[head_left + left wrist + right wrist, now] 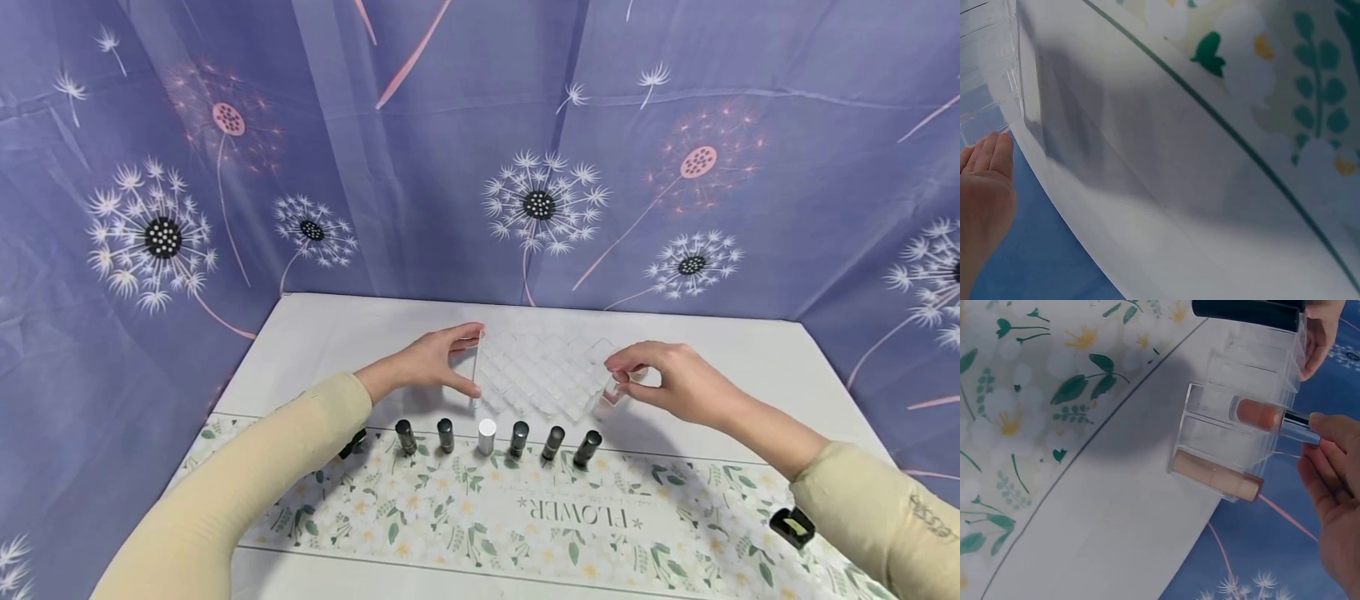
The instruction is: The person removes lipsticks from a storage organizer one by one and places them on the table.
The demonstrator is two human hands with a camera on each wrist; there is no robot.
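A clear acrylic organizer (536,371) with slanted compartments stands near the back of the white table. At its left end my left hand (431,360) touches it, thumb toward the front corner and straight fingers (990,156) at the back. My right hand (671,379) pinches the silver cap of a lip gloss tube (1260,416), thumb against fingertips. The tube's clear, orange-pink end overlaps a compartment at the organizer's right end in the right wrist view. A beige-pink tube (1216,475) occupies the corner compartment nearby.
In front of the organizer stands a row of several dark lipsticks (518,439) with one silver-white tube (486,437) among them. A floral mat (495,517) printed "FLOWER" covers the table's front part. Purple dandelion curtains (420,183) rise behind and at both sides.
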